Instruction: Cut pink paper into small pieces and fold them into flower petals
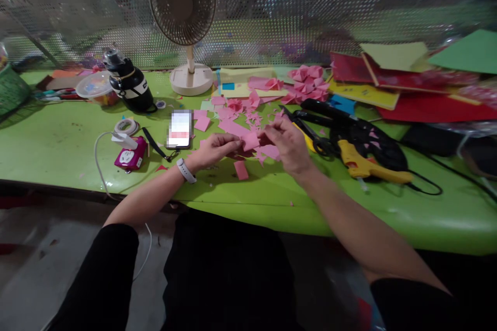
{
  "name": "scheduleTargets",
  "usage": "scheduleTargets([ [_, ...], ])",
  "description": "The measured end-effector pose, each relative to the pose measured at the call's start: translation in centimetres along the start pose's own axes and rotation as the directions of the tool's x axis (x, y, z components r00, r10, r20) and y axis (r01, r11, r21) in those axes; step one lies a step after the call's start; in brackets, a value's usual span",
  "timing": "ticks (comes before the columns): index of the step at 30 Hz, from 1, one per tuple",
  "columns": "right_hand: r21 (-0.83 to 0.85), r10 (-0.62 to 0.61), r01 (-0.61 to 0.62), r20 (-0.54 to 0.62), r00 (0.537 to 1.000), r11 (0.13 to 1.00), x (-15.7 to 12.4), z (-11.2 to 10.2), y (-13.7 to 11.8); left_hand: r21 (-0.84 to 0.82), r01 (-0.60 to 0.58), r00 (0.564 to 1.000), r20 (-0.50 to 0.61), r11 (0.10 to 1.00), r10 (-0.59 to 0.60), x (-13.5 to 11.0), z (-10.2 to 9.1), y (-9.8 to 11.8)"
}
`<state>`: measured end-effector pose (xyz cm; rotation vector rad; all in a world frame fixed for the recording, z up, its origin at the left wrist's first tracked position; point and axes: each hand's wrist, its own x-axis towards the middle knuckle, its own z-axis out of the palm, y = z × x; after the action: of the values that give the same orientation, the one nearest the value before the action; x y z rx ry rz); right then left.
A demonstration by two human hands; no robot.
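A small piece of pink paper [250,140] is held up just above the table, with my left hand [217,149] pinching its left end between thumb and fingers. My right hand [289,146] has its fingers curled together at the paper's right edge; the exact contact of its fingertips is hard to see. Beneath and around both hands lie pink paper scraps [269,152]. A separate pink rectangle [241,170] lies near the table's front. Behind the hands are folded pink paper flowers [306,83] in a heap.
Right of my hands lie black-handled scissors [324,146] and a yellow glue gun [368,165] with its cord. Coloured sheets [388,83] are stacked at the back right. To the left are a phone [179,129], purple socket adapter [131,155], black bottle [132,85] and fan [191,78].
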<state>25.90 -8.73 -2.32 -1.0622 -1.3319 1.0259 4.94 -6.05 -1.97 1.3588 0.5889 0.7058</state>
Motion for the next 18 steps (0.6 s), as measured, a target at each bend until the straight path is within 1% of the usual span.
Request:
scheduleTargets([
  [1,0.016,0.027,-0.027,0.028,0.999,0.999,0.02,-0.06,-0.06,-0.001,0.008,1.0,-0.004,1.0,-0.008,0.0,-0.01,0.06],
  [4,-0.002,0.104,-0.106,0.195,0.975,0.994,-0.15,0.03,-0.32,-0.009,0.022,1.0,0.006,1.0,-0.022,0.01,-0.05,0.11],
  [6,-0.041,0.111,-0.104,0.264,0.958,0.994,-0.38,0.24,-0.55,-0.003,0.027,1.0,0.009,1.0,-0.027,0.02,-0.04,0.07],
  [8,-0.09,0.084,-0.061,0.279,0.956,0.994,-0.58,0.42,-0.73,0.007,0.028,1.0,0.008,1.0,-0.028,0.0,0.03,0.05],
  [11,-0.134,0.023,0.013,0.259,0.966,0.991,-0.7,0.55,-0.73,-0.011,0.037,0.999,0.028,0.999,-0.036,-0.07,0.21,0.2],
  [15,-0.168,-0.055,0.102,0.262,0.964,0.98,-0.68,0.57,-0.36,-0.055,0.081,0.996,0.047,0.995,-0.078,-0.23,0.45,0.51],
  [18,-0.191,-0.08,0.136,0.273,0.959,0.972,-0.68,0.6,-0.19,-0.05,0.121,0.989,0.095,0.991,-0.116,-0.31,0.49,0.43],
])
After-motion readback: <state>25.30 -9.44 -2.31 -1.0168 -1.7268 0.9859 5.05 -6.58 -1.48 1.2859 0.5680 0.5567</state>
